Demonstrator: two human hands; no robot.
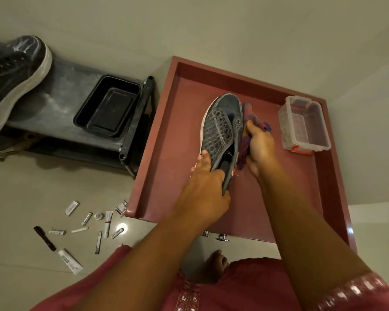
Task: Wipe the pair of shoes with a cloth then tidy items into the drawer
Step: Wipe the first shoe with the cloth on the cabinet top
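The left hand [208,187] grips the heel of a grey shoe [222,129], fingers curled round its collar, holding it above the open red drawer [166,135]. Just right of it, the right hand [259,147] clutches a purple cloth [248,122] against the shoe's side. A clear plastic box [304,124] sits beyond the right hand. The second shoe [16,79] lies far left of the left hand, on a dark shelf [61,104].

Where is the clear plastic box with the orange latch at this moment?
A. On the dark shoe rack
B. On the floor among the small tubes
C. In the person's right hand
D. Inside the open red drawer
D: the clear plastic box stands inside the red drawer, in its far right corner.
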